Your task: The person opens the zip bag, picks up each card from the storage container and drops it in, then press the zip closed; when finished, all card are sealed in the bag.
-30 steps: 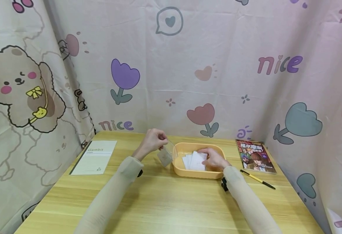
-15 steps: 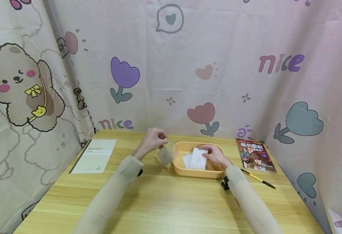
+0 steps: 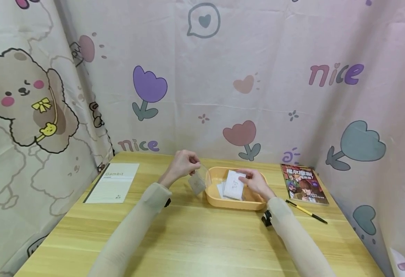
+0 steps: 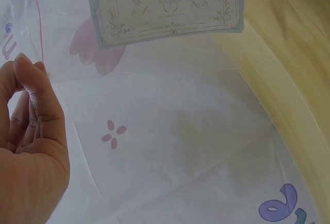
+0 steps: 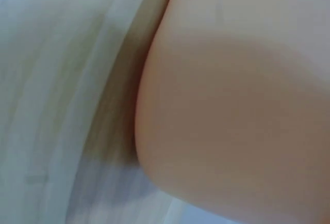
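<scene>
My left hand [image 3: 185,164] pinches the top of a clear zip bag [image 4: 38,33] with a red seal line. Inside the bag hangs a card [image 4: 167,10] printed with a butterfly and a scrolled border, left of the orange basket [image 3: 235,204]. My right hand [image 3: 254,182] holds a white card [image 3: 234,185] with a faint drawing on it, tilted over the basket, thumb on its face. Behind it, more white cards [image 3: 220,189] lie in the basket, partly hidden. A blurred peach-coloured surface [image 5: 232,105] fills most of the right wrist view.
A notebook [image 3: 112,184] marked Gambit lies at the table's left. On the right are a colourful comic-style book [image 3: 304,184] and a yellow and black pen [image 3: 306,211]. A printed curtain [image 3: 195,84] hangs behind the wooden table [image 3: 202,242].
My right hand has lifted the white card a little and tipped its face more toward me. The left hand keeps its hold on the bag nearly still. The head view has shifted slightly.
</scene>
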A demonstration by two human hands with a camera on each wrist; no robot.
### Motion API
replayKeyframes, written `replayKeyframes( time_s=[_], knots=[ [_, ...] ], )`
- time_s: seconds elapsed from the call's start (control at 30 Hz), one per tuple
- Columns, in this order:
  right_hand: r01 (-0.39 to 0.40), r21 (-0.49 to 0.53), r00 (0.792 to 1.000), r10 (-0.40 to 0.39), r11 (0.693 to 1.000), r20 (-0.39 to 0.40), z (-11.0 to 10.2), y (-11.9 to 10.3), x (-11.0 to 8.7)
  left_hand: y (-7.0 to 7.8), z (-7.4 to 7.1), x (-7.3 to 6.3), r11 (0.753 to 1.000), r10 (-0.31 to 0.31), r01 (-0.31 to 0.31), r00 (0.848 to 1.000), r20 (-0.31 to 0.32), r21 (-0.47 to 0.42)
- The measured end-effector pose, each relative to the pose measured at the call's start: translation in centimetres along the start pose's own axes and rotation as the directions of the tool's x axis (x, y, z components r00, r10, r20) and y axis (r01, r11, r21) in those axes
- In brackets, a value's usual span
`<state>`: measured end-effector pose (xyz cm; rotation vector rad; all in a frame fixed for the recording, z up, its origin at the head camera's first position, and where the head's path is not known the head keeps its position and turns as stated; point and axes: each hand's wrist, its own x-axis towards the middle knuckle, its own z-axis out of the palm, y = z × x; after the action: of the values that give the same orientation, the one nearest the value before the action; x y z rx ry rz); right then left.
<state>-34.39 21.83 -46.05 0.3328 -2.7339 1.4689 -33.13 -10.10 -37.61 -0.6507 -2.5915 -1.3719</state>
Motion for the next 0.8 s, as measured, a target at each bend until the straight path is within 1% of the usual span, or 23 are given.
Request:
replayKeyframes(
  time_s=[0.1, 0.2, 0.37, 0.57, 0.8],
  knots=[
    [0.006, 0.039, 0.996, -0.002, 0.999, -0.088, -0.2, -0.2, -0.2, 0.0, 0.1, 0.2, 1.0, 0.004, -0.004, 1.0, 0.01, -0.012],
    [0.022, 0.087, 0.989, -0.009, 0.996, -0.147, -0.3, -0.3, -0.3, 0.0, 0.2, 0.3, 1.0, 0.004, -0.004, 1.0, 0.006, -0.015],
    [0.014, 0.156, 0.983, 0.015, 0.988, -0.185, -0.4, -0.7, -0.4, -0.1, 0.1, 0.3, 1.0, -0.006, 0.006, 1.0, 0.002, -0.008],
    [0.047, 0.207, 0.967, 0.007, 0.977, -0.254, 0.0, -1.3, -0.6, 0.1, -0.2, 0.2, 1.0, 0.005, -0.005, 1.0, -0.007, -0.018],
    [0.055, 0.305, 0.959, 0.035, 0.951, -0.28, 0.9, -2.4, -0.9, 0.0, -0.2, 0.0, 1.0, 0.004, -0.004, 1.0, -0.015, -0.007]
  ],
)
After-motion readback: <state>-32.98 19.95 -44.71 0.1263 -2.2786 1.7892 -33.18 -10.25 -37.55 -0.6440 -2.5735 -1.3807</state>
